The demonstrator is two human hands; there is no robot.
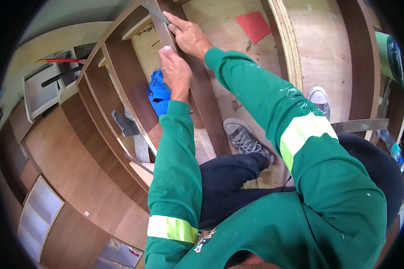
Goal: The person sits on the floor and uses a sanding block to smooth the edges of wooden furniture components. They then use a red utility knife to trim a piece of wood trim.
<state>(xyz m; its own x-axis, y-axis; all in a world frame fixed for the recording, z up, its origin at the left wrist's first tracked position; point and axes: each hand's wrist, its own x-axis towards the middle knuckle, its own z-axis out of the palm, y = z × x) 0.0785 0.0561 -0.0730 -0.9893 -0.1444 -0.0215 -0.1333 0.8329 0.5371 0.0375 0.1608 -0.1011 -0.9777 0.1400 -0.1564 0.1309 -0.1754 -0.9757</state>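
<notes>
My right hand [192,39] has its fingers on the end of a thin grey strip [155,12], which lies along the edge of a brown wooden partition [207,101]. Closer to me, my left hand [176,74] grips that partition's edge, thumb tip on top and fingers curled at the side. The fingers' undersides are hidden. A crumpled blue cloth or bag [157,94] sits in the compartment below my left hand.
My shoe [244,136] stands inside the wooden cabinet frame. A red square sheet [253,27] lies on its plywood floor [229,77]. A grey piece of material [125,123] hangs over a divider. On the right are a metal strip [360,125] and a plastic bottle [390,144].
</notes>
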